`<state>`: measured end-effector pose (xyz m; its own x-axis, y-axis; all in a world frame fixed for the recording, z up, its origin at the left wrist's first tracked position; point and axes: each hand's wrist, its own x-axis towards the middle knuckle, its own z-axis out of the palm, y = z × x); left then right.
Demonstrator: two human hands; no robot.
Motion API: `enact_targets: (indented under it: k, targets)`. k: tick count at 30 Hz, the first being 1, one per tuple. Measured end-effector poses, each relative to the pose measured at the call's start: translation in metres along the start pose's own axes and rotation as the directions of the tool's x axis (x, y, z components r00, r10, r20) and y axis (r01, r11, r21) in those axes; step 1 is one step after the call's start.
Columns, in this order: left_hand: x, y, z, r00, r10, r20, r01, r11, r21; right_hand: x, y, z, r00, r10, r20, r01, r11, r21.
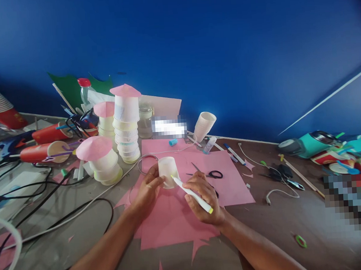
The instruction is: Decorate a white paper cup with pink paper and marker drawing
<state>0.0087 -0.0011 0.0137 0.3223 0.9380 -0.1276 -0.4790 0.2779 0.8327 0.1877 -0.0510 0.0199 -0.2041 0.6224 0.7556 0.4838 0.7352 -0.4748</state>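
- Closest to me, pink paper (174,229) covers part of the brown table (266,235), its front edge ragged with scraps.
- My right hand (204,196) pinches a white marker (200,201) with yellow ends; its tip is at the side of the cup, though I can't tell whether it touches.
- My left hand (149,183) grips that white paper cup (168,167) between thumb and fingers, over the pink paper.
- Just past my right hand I see scissors (215,174), blades apart.
- Farther left stand cup towers (126,126) with pink cone tops.
- Beyond, a tilted cup stack (203,126) sits near the blue wall (212,47).
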Motion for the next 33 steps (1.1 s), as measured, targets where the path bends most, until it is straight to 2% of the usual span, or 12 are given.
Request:
enact_targets:
  k: [12,17,22,33]
  targets:
    - [0.002,0.0,-0.001,1.0,0.007,-0.03,-0.007,1.0,0.0,-0.003,0.004,-0.005,0.998,0.053,0.042,-0.051,0.997,-0.057]
    - [0.001,0.001,0.001,0.999,0.001,-0.04,-0.001,1.0,-0.004,-0.002,0.004,-0.009,0.997,0.076,0.033,-0.076,0.997,-0.018]
    - [-0.001,0.001,0.001,1.0,0.0,-0.016,-0.001,1.0,-0.017,-0.001,0.0,-0.005,0.998,0.055,0.034,-0.057,0.997,0.049]
    - [0.0,0.001,0.001,1.0,0.005,-0.025,-0.005,1.0,0.0,-0.002,0.0,0.001,0.999,0.041,0.026,-0.04,0.999,-0.035]
